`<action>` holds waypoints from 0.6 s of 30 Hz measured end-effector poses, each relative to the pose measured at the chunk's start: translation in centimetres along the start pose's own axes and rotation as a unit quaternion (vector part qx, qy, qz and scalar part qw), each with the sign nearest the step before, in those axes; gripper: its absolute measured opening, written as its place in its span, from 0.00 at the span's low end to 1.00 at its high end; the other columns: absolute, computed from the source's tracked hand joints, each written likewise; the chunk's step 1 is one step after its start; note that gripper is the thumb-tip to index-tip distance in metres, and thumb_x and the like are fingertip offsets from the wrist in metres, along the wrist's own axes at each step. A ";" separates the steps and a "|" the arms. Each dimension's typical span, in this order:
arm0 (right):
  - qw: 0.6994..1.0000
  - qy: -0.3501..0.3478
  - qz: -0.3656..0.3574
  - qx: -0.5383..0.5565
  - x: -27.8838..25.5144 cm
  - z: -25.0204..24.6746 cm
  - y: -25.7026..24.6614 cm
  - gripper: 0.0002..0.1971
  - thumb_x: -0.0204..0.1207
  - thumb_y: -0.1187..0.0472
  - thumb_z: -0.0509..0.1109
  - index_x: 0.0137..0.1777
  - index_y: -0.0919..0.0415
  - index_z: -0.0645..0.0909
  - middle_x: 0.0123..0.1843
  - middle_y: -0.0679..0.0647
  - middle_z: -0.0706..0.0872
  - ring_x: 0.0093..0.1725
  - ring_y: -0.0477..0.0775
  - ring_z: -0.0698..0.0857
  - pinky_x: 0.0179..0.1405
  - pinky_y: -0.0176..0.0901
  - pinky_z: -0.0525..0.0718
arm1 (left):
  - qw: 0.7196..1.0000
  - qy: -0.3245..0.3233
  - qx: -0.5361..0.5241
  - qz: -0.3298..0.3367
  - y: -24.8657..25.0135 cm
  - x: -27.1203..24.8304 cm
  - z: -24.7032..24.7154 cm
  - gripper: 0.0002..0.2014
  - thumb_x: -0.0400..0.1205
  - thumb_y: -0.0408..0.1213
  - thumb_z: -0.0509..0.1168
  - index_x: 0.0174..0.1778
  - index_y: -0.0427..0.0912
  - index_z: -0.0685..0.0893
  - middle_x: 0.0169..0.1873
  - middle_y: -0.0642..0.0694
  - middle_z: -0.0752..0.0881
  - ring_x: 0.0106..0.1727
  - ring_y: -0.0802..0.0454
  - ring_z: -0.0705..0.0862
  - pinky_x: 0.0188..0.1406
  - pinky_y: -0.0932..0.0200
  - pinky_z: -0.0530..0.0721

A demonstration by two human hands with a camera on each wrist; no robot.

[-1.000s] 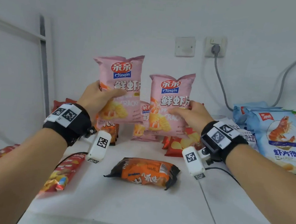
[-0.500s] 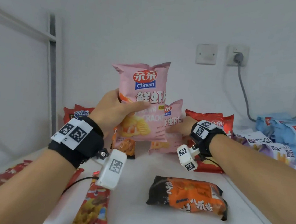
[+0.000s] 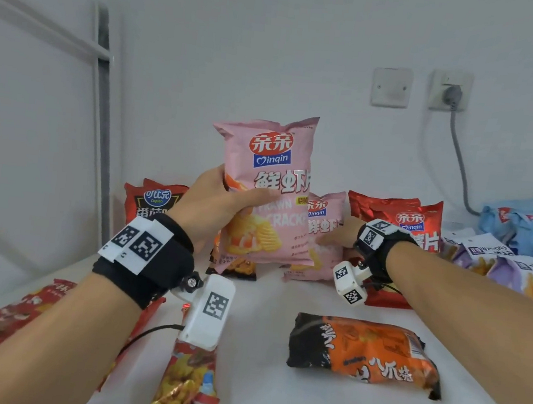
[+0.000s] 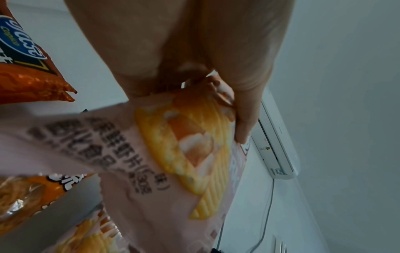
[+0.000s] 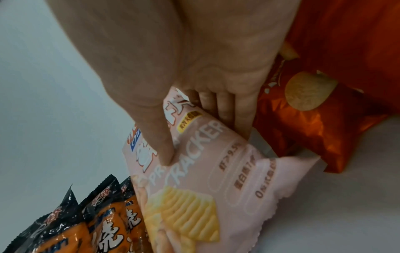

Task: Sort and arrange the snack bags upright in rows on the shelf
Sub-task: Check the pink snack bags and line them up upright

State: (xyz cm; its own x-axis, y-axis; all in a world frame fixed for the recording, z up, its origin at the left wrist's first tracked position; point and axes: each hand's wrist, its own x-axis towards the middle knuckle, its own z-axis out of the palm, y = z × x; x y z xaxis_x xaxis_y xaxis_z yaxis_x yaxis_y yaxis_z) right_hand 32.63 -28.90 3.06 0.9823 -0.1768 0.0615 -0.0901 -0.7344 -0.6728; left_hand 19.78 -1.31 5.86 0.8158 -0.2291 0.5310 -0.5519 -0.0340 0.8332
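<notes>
My left hand (image 3: 215, 203) grips a pink prawn-cracker bag (image 3: 269, 189) upright in the air, thumb across its front; the left wrist view shows the same bag (image 4: 173, 162) under the fingers (image 4: 244, 119). My right hand (image 3: 340, 234) pinches a second pink bag (image 3: 320, 237) standing at the back of the white shelf (image 3: 256, 381); thumb and fingers (image 5: 160, 137) clamp its upper part (image 5: 216, 171). Red chip bags (image 3: 398, 215) stand just right of it, orange-black bags (image 5: 103, 227) just left.
An orange-black bag (image 3: 361, 350) lies flat mid-shelf. Red and yellow bags (image 3: 184, 377) lie flat at the near left. A red-black bag (image 3: 153, 203) stands at the back left by the shelf post (image 3: 100, 112). Purple (image 3: 521, 271) and blue bags (image 3: 525, 225) crowd the right.
My right hand carried its pink bag down and back until it stands on the shelf beside the red bags. My left hand keeps its bag raised. The view swung left.
</notes>
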 end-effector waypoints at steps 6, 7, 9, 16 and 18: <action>0.997 0.021 -0.059 -0.036 -1.6 -1.8 -0.7 0.14 0.78 0.46 0.80 0.52 0.53 0.83 0.61 0.58 0.90 0.44 0.52 0.86 0.40 0.40 0.82 | 1.000 -0.003 -0.001 -0.004 0.6 -0.1 1.0 0.25 0.72 0.46 0.81 0.65 0.49 0.87 0.53 0.50 0.95 0.52 0.48 0.95 0.46 0.51 0.95; 0.996 0.038 -0.072 -0.037 -2.1 -2.6 -1.0 0.15 0.78 0.44 0.79 0.51 0.54 0.83 0.62 0.57 0.89 0.46 0.52 0.86 0.40 0.40 0.80 | 1.000 -0.001 0.005 -0.005 0.8 0.0 1.4 0.27 0.70 0.48 0.82 0.65 0.48 0.86 0.53 0.50 0.95 0.52 0.47 0.95 0.49 0.48 0.95; 0.994 0.071 -0.082 -0.025 -3.5 -4.0 -1.3 0.22 0.77 0.40 0.78 0.51 0.60 0.82 0.56 0.57 0.87 0.49 0.56 0.87 0.41 0.43 0.80 | 1.000 0.009 0.016 -0.007 1.5 0.2 2.4 0.33 0.65 0.51 0.83 0.67 0.47 0.84 0.53 0.50 0.95 0.52 0.46 0.95 0.54 0.42 0.94; 0.916 0.030 -0.229 0.329 -9.8 -7.8 0.6 0.19 0.85 0.60 0.74 0.71 0.71 0.81 0.59 0.68 0.91 0.55 0.60 0.92 0.59 0.48 0.92 | 0.999 0.050 -0.018 -0.007 3.2 0.6 7.7 0.37 0.64 0.50 0.85 0.69 0.45 0.83 0.55 0.47 0.95 0.54 0.43 0.95 0.59 0.39 0.91; 0.892 -0.006 -0.247 0.379 -11.6 -8.9 2.0 0.15 0.88 0.61 0.70 0.68 0.70 0.83 0.61 0.69 0.91 0.52 0.58 0.92 0.52 0.45 0.94 | 0.998 0.052 -0.024 -0.009 3.5 0.5 9.5 0.35 0.65 0.50 0.84 0.68 0.45 0.83 0.54 0.48 0.95 0.53 0.44 0.95 0.56 0.42 0.92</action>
State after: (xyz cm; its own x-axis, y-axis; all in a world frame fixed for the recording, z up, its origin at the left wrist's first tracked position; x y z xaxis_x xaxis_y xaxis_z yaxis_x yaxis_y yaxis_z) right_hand 19.63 -34.12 7.55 0.8739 0.0553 0.4830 0.4858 -0.0658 -0.8716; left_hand 16.65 -10.80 7.54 0.8409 -0.1255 0.5264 -0.5295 0.0103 0.8482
